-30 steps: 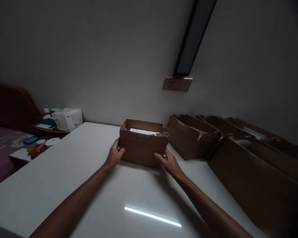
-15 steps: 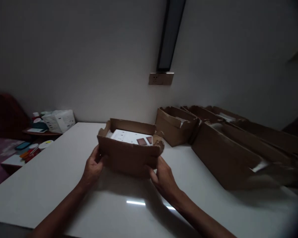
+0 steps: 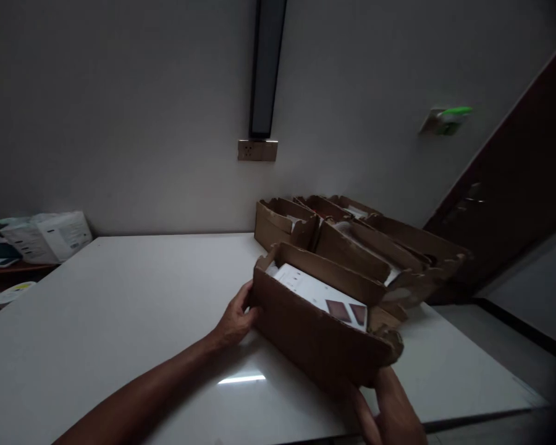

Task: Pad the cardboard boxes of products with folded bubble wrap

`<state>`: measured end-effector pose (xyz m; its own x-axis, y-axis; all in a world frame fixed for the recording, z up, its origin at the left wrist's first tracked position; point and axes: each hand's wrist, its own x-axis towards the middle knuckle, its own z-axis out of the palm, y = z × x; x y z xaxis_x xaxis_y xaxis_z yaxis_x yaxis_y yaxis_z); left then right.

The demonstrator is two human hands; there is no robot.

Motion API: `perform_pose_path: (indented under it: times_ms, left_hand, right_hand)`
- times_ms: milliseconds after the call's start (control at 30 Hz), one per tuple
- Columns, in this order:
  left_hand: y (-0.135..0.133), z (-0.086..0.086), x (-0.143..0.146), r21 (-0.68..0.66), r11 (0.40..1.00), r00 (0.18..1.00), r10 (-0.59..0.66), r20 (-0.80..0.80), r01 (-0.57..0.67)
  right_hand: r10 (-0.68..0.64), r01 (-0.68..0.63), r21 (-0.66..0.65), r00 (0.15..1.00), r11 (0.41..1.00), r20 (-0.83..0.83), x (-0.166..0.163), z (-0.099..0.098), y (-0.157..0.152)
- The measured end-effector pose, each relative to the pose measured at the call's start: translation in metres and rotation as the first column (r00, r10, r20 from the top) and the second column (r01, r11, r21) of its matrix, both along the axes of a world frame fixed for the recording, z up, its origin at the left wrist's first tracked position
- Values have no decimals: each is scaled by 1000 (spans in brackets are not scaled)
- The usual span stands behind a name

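An open brown cardboard box [image 3: 306, 337] is held between my two hands above the white table, turned at an angle. Inside it lies a flat white box [image 3: 317, 289] with dark brown squares printed at one end. My left hand [image 3: 236, 316] grips the left end, thumb on the near side and fingers mostly hidden behind. Around the lower right corner closes my right hand [image 3: 389, 405], its fingers partly hidden beneath the cardboard. Just beyond stand several more open cardboard boxes [image 3: 287, 225], close together.
The white table [image 3: 167, 290] runs back to a grey wall carrying a socket plate [image 3: 257, 151]. White packages [image 3: 62, 235] sit on a shelf at the left. A dark door [image 3: 505, 167] stands at the right, beyond the table's edge.
The held box has moved right and nearer to me, and turned so its right end points toward me. Both hands moved with it. My view has swung right, bringing the door into sight.
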<state>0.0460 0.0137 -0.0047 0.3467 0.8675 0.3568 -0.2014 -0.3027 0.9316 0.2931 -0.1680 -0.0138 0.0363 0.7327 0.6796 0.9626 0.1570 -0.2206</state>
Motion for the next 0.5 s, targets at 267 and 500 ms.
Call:
perform_pose_path:
  times_ms: [267,500]
  left_hand:
    - [41,-14,106,-108,983,985,140,-97,-151]
    - [26,-30,117,-99,984,974,125,-192,-145]
  right_hand:
    - [-36,37,-2,975,999,-218,5,-29,33]
    - [5,-30,-115,977,993,-213,27,-64,44]
